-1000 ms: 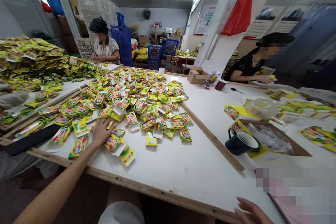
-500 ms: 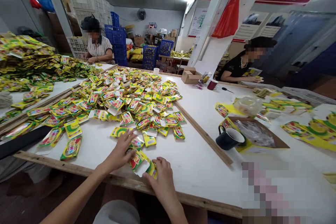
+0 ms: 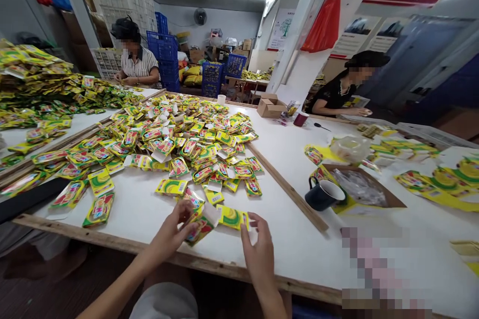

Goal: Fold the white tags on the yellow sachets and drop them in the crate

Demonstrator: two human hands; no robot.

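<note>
Near the front edge of the white table, my left hand [image 3: 175, 229] is closed around a small printed carton [image 3: 202, 230], red, yellow and green, with a white end flap standing out. My right hand [image 3: 258, 241] pinches the right end of a yellow packet [image 3: 232, 217] with a green pattern. The packet's left end meets the carton's white flap; whether it is inside cannot be made out. Just beyond my hands lie another yellow carton [image 3: 171, 186] and a large heap of similar cartons [image 3: 179, 134], several with white flaps out.
A wooden strip [image 3: 286, 187] runs along the table right of the heap. Past it stand a dark mug [image 3: 322, 194] and an open box [image 3: 362, 187] with clear plastic in it. One person [image 3: 136, 62] sits at the far left, another [image 3: 342, 89] at the far right.
My right hand has moved right and slightly up with the yellow packet, which now shows more of its length. The carton in my left hand has turned, its flap pointing right.
</note>
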